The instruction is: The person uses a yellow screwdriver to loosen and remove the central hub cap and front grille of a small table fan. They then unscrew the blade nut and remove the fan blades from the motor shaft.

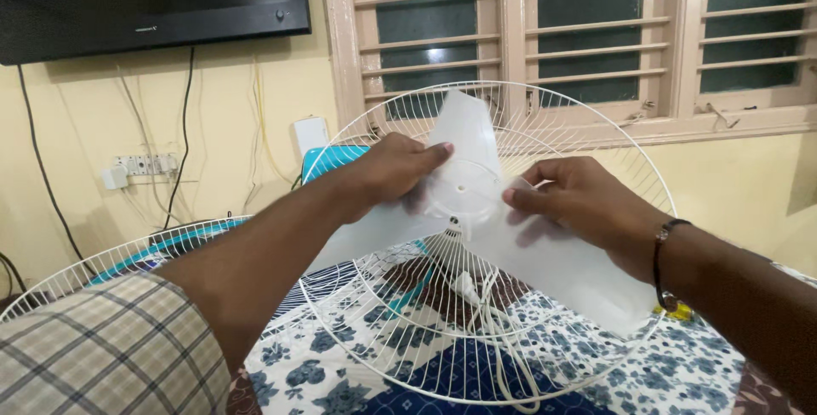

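Fingers (425, 155) of our left hand (396, 168) curl over the translucent fan blade (477, 185) | right hand (579, 198) pinches its hub edge, steadying it | blade sits against white wire guard (408, 321), above floral bed sheet (681, 364).

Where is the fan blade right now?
In the head view the fan blade is at centre, gripped by the left hand and right hand, in front of the upright wire guard.
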